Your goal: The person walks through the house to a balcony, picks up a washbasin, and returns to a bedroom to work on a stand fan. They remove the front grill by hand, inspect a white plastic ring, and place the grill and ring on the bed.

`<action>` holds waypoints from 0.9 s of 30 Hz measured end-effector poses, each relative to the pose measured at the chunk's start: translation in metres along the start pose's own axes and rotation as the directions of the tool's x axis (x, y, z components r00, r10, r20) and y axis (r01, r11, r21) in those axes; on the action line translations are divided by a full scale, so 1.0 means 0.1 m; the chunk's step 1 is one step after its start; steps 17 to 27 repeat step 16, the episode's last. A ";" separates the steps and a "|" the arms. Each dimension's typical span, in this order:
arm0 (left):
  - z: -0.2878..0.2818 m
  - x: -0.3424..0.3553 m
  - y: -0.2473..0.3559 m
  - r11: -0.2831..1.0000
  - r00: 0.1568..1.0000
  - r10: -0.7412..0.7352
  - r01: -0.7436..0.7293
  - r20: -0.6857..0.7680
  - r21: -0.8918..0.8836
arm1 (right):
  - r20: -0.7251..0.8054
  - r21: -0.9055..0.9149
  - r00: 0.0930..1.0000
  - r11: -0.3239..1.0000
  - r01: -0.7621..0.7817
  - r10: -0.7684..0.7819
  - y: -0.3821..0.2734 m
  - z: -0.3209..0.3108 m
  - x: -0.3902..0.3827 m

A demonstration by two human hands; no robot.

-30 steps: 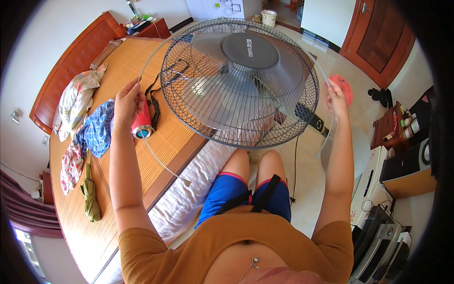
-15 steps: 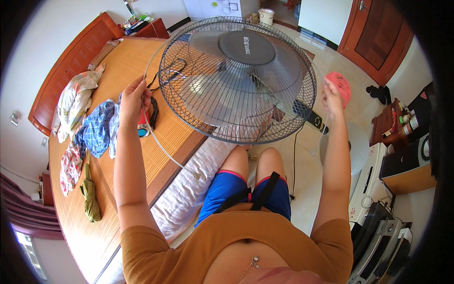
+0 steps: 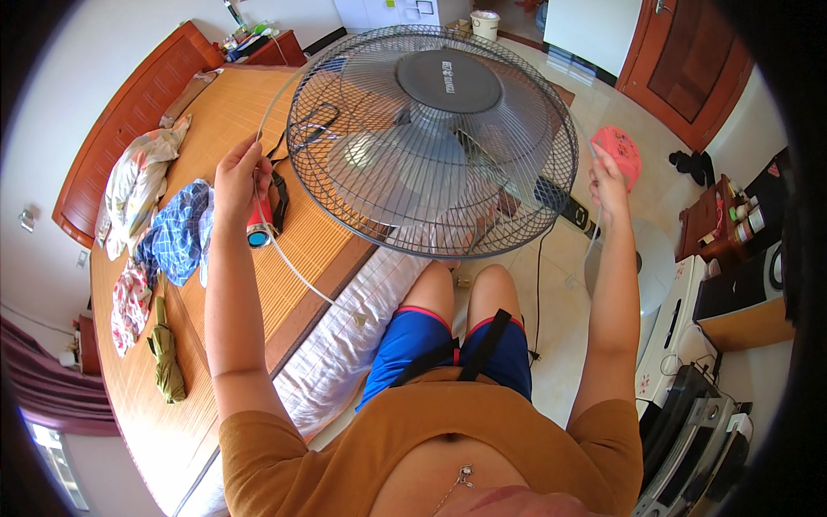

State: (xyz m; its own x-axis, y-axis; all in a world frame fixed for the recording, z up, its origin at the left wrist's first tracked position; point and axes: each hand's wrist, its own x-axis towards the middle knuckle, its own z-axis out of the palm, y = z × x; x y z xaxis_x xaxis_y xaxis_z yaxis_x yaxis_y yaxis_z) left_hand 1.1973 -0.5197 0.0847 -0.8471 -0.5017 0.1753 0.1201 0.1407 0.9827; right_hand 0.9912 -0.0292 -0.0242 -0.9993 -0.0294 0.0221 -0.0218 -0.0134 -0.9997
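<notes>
A grey electric fan (image 3: 450, 82) stands in front of me, its round wire cage facing up toward me. My left hand (image 3: 236, 181) is closed, pinching a thin pale plastic ring strip (image 3: 298, 275) beside the cage's left edge. On the other side my right hand (image 3: 610, 183) pinches the same kind of strip. The strip runs up along both sides of the cage, apart from its rim at my hands; its far part is hidden behind the cage. One loose end, with a small clip, hangs over the bed edge near my left thigh.
To the left is a bed with a bamboo mat (image 3: 198, 362), holding a blue checked cloth (image 3: 177, 241), a red flashlight (image 3: 260, 226) and a folded green umbrella (image 3: 168, 362). A pink basin (image 3: 618, 155) is beyond my right hand. A cabinet with audio equipment (image 3: 689, 452) lines the right.
My left hand has shifted slightly left and my right hand slightly right, drawing the strip a little wider. The fan's cage sits slightly higher in view.
</notes>
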 end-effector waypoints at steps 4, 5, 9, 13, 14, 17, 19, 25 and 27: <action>0.05 0.03 0.01 1.000 1.000 -0.012 0.012 -0.025 -0.009 | -0.038 -0.036 0.999 0.999 -0.021 0.020 -0.08 0.05 0.01; 0.05 0.03 0.00 1.000 1.000 -0.008 0.008 -0.027 -0.005 | -0.066 -0.065 0.997 0.997 -0.044 0.039 -0.09 0.07 0.01; 0.05 0.00 0.00 1.000 1.000 -0.006 0.006 -0.025 0.004 | -0.044 -0.051 0.999 0.998 -0.033 0.030 -0.10 0.06 -0.02; 0.04 -0.02 0.01 1.000 1.000 -0.007 0.007 -0.011 0.002 | -0.027 -0.031 1.000 0.999 -0.016 0.015 -0.04 -0.03 -0.04; 0.05 -0.03 0.02 1.000 1.000 -0.011 0.011 -0.011 0.002 | 0.011 0.008 1.000 1.000 0.002 -0.002 -0.03 -0.05 -0.04; 0.06 -0.04 0.02 1.000 1.000 -0.021 0.021 -0.008 0.001 | -0.059 -0.034 0.998 0.999 0.004 -0.006 -0.04 0.00 -0.05; 0.06 -0.04 0.02 1.000 1.000 -0.021 0.021 -0.008 0.001 | -0.059 -0.034 0.998 0.999 0.004 -0.006 -0.04 0.00 -0.05; 0.06 -0.04 0.02 1.000 1.000 -0.021 0.021 -0.008 0.001 | -0.059 -0.034 0.998 0.999 0.004 -0.006 -0.04 0.00 -0.05; 0.06 -0.04 0.02 1.000 1.000 -0.021 0.021 -0.008 0.001 | -0.059 -0.034 0.998 0.999 0.004 -0.006 -0.04 0.00 -0.05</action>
